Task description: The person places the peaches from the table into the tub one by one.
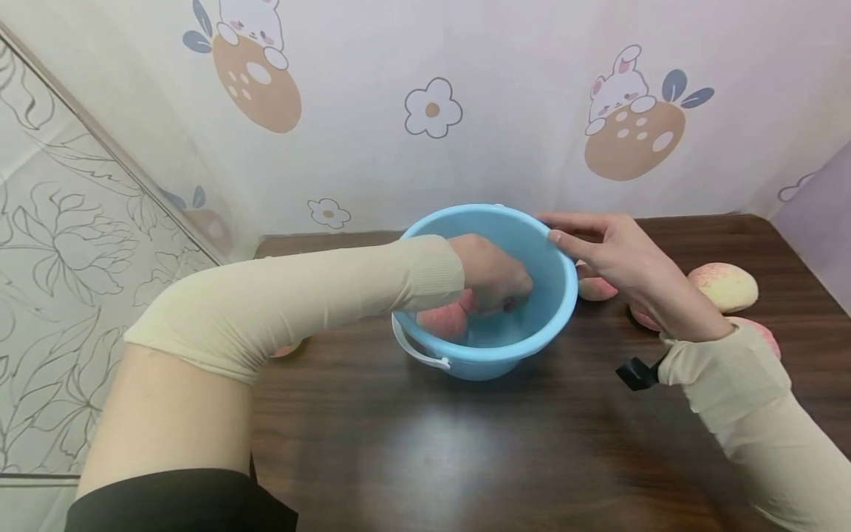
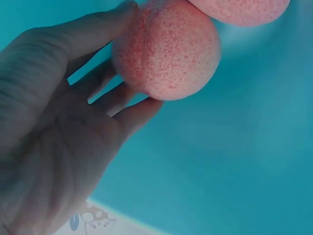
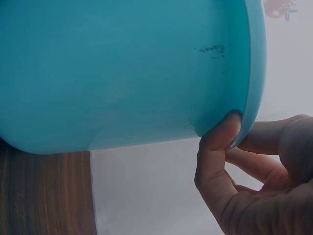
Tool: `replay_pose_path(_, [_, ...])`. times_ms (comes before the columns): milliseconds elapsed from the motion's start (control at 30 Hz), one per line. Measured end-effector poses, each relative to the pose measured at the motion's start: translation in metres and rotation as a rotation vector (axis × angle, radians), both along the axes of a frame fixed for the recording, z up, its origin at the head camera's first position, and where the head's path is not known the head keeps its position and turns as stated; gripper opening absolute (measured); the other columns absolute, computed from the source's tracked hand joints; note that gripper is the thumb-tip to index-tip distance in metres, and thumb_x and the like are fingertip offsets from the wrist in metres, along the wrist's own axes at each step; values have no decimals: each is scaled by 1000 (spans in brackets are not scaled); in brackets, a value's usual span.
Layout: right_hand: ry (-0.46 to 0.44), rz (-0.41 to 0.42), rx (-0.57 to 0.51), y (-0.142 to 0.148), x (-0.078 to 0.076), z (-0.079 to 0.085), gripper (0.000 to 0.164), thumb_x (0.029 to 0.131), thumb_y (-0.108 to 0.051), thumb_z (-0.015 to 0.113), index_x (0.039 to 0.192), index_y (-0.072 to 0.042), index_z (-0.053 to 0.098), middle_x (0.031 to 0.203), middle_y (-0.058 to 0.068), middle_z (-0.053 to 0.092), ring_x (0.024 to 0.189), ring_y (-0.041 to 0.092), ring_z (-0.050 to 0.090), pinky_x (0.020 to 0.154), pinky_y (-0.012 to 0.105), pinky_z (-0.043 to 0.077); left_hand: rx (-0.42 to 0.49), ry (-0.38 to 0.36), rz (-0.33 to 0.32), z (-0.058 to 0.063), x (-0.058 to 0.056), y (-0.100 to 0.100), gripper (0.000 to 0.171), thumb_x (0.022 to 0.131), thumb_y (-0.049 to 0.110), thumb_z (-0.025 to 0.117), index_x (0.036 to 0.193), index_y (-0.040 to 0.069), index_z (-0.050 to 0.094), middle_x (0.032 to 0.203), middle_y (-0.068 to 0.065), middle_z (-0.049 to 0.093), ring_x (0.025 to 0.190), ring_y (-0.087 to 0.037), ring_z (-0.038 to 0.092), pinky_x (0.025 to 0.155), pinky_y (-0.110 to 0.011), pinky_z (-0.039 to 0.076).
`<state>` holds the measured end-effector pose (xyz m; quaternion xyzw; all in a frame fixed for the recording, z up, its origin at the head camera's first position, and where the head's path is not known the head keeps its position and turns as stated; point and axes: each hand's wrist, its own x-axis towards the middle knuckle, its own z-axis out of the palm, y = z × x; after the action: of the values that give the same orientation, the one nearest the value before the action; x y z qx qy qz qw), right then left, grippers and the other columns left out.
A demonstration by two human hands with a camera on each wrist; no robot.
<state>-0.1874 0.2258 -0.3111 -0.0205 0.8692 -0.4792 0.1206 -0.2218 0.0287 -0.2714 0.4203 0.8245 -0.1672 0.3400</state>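
One held peach (image 2: 168,49) is inside the blue bucket (image 1: 555,281), at the centre of the head view, where the left hand (image 1: 492,273) reaches in and pinches it, thumb on one side, fingers on the other with gaps between them. The second peach (image 2: 242,7) sits beside it at the top of the left wrist view; whether the two touch I cannot tell. The work looks partway along: some fruit is inside, some outside, and the held peach is not yet let go. On the table (image 1: 432,443), a red peach (image 1: 596,288) lies just right of the bucket, a pale peach (image 1: 725,287) farther right, a pink peach (image 1: 764,336) below that, partly hidden, and a covered peach (image 1: 287,349) pokes out under the left sleeve (image 1: 319,295). At the bucket's right rim, the right hand (image 1: 618,247) pinches the edge between thumb and fingers. The held peach looks round and pink, thickly speckled with deeper red, with a darker crease down one side; its top is cut off by the frame.
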Motion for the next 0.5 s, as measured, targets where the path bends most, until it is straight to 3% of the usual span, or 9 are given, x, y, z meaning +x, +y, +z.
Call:
replay_pose_path(67, [3, 0, -6, 0, 0, 0, 55, 99, -55, 64, 150, -36, 56, 146, -2, 64, 114, 5, 68, 90, 17, 57, -20, -3, -7, 1, -1, 1, 39, 96, 28, 73, 131, 26, 56, 116, 3, 62, 109, -16, 63, 89, -28, 53])
replay_pose_path(133, [-1, 0, -1, 0, 1, 0, 56, 98, -55, 64, 150, -37, 56, 147, -2, 63, 118, 7, 66, 90, 15, 56, -43, 26, -91, 1, -2, 2, 37, 95, 25, 74, 129, 25, 60, 113, 3, 63, 109, -16, 63, 90, -29, 53])
replay_pose_path(267, [-10, 2, 12, -1, 2, 1, 56, 98, -57, 63, 151, -39, 54, 148, -4, 62, 125, 12, 62, 92, 15, 53, -48, 53, -151, 2, -4, 1, 29, 94, 20, 75, 123, 24, 67, 109, 3, 66, 107, -16, 62, 91, -31, 54])
replay_pose_path(500, [10, 12, 1, -1, 1, 0, 55, 100, -53, 63, 151, -35, 55, 146, -2, 64, 121, 7, 64, 90, 15, 56, 47, 43, -129, 6, -9, -10, 35, 95, 24, 75, 129, 26, 68, 115, 6, 67, 110, -16, 58, 92, -33, 54])
